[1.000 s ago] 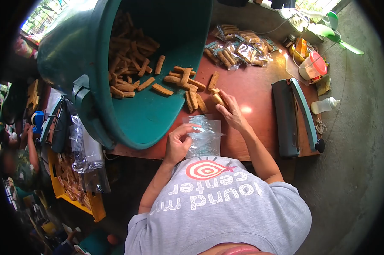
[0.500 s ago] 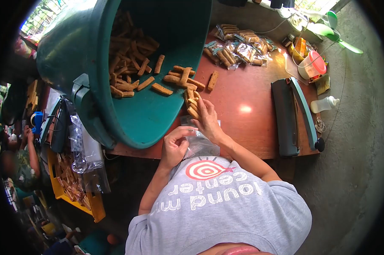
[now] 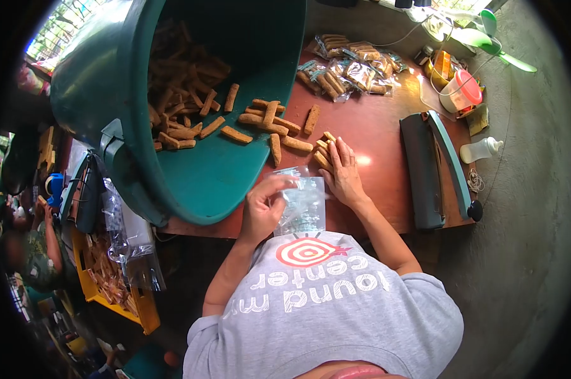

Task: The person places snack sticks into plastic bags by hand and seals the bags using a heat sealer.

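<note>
My right hand (image 3: 344, 172) is closed around a small bunch of brown snack sticks (image 3: 322, 156), resting on the reddish table just beyond the bags. My left hand (image 3: 264, 207) has its fingers curled together at the upper edge of a clear plastic bag (image 3: 305, 205); this bag lies with others in a stack against my shirt. Several loose snack sticks (image 3: 297, 144) lie ahead of my hands, on the lip of a tipped green tub (image 3: 216, 189) and on the table. More sticks are heaped deep inside the tub.
Filled snack packs (image 3: 361, 71) are piled at the back of the table (image 3: 367, 132). A bag sealer (image 3: 424, 170) stands at the right, near a bottle (image 3: 481, 151) and a pink-lidded container (image 3: 462, 91). At left are a yellow crate (image 3: 147, 316) and another person (image 3: 51, 240).
My right hand has moved right with the snack sticks, away from the tub's lip and onto the table. The bag stack is more exposed beside my left hand, which has stayed nearly in place.
</note>
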`<state>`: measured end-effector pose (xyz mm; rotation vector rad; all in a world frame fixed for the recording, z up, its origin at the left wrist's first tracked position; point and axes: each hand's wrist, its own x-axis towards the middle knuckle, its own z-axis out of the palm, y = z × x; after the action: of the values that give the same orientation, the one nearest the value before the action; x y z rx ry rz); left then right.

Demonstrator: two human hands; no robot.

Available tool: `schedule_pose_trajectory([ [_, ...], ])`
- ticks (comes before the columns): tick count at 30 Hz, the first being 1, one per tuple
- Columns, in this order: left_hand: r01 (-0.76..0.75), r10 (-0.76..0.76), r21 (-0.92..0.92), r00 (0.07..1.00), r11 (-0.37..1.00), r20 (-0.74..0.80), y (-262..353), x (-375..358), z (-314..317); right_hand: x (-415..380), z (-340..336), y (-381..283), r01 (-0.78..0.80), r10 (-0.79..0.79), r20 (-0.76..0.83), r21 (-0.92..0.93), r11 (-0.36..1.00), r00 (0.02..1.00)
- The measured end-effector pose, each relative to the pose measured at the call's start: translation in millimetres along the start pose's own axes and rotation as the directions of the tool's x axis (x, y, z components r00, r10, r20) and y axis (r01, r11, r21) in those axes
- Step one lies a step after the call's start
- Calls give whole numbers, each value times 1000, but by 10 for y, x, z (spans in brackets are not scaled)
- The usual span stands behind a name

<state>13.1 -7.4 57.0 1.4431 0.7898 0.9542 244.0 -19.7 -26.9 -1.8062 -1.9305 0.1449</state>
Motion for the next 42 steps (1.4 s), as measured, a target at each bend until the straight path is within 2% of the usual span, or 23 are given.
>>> schedule_pose_trajectory([
  [2, -81, 81, 13, 996, 997, -44, 50, 141, 44, -13, -8, 8, 13, -13, -14, 10, 1000, 1000],
  [4, -68, 68, 12, 997, 998, -20, 54, 297, 54, -17, 12, 34, 26, -25, -8, 55, 998, 1000],
  [6, -196, 207, 122, 975, 973, -84, 103, 454, 115, -15, 20, 58, 42, -40, -34, 41, 998, 999],
  [8, -188, 200, 142, 977, 972, -73, 56, 609, 149, 11, 28, 129, 63, -50, -100, 137, 989, 994],
  [9, -236, 265, 276, 961, 932, -72, 16, 682, 174, 34, -29, 144, 65, -52, -104, 135, 989, 993],
  [10, -277, 329, 406, 942, 871, -63, 18, 739, 203, 71, -139, 136, 7, 24, -115, 263, 965, 993],
  [11, -252, 301, 371, 950, 894, -80, 48, 772, 246, 97, -258, 114, -50, 102, -115, 388, 920, 988],
  [12, -256, 305, 371, 949, 892, -79, 37, 811, 279, 120, -420, 62, -47, 100, -119, 387, 921, 988],
  [14, -301, 361, 489, 932, 819, -31, -31, 886, 339, 130, -842, -125, -95, 159, -90, 492, 866, 983],
  [15, -376, 443, 573, 896, 728, 24, -59, 917, 362, 110, -1033, -251, -114, 169, -64, 503, 857, 983],
  [16, -382, 444, 569, 896, 728, 33, -68, 934, 399, 82, -1154, -342, -119, 177, -69, 502, 857, 982],
  [18, -388, 435, 590, 898, 708, 68, -86, 949, 491, 29, -1328, -486, -109, 77, 78, 615, 781, 994],
  [19, -377, 397, 608, 912, 699, 109, -117, 958, 525, 23, -1384, -535, -67, 29, 87, 484, 872, 996],
  [20, -380, 393, 604, 912, 700, 119, -121, 947, 554, 15, -1350, -535, -76, 39, 85, 485, 871, 996],
  [22, -453, 431, 576, 883, 680, 186, -107, 937, 620, 53, -1238, -468, -23, 19, 17, 241, 970, 1000],
  [23, -425, 392, 535, 902, 730, 181, -130, 932, 663, 68, -1201, -437, -51, 52, -3, 161, 986, 999],
  [27, -474, 392, 530, 880, 703, 268, -174, 920, 754, 86, -1150, -397, -106, 106, -17, -8, 994, 994],
  [29, -482, 395, 512, 876, 711, 276, -164, 910, 812, 105, -1131, -426, -91, 86, -37, -206, 974, 996],
  [31, -486, 395, 496, 874, 720, 283, -136, 897, 864, 134, -1099, -431, -83, 72, -54, -244, 966, 996],
  [33, -371, 260, 493, 924, 787, 281, -114, 908, 911, 171, -1108, -423, -75, 56, -74, -284, 956, 996],
  [35, -407, 272, 512, 908, 757, 319, -120, 923, 904, 206, -1135, -420, -125, 130, 11, -188, 974, 991],
  [37, -437, 279, 532, 893, 725, 354, -148, 935, 900, 216, -1089, -373, -95, 98, 9, -191, 977, 995],
  [42, -387, 129, 542, 883, 746, 452, -133, 970, 934, 240, -1075, -311, -102, 116, 58, -202, 974, 992],
])
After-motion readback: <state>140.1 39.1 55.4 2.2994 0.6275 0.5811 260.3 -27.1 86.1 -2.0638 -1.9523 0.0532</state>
